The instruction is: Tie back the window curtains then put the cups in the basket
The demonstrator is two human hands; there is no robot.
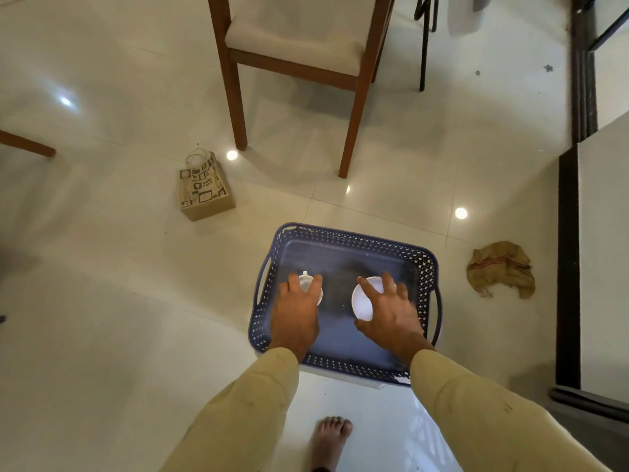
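While both arms reach down into the blue basket [343,235] on the floor, the left hand [299,308] curls its fingers over a white cup [308,284] beneath its fingertips. The right hand [388,311] spreads its fingers across the rim of a second cup [362,301], which sits under its thumb side. Whether either grip is closed on its cup I cannot tell.

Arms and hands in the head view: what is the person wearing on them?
Both arms wear long, loose pale-yellow fabric sleeves, reaching the wrists. The left hand and right hand are bare: no gloves, rings, watch or bands visible. The right sleeve carries small dark marks.
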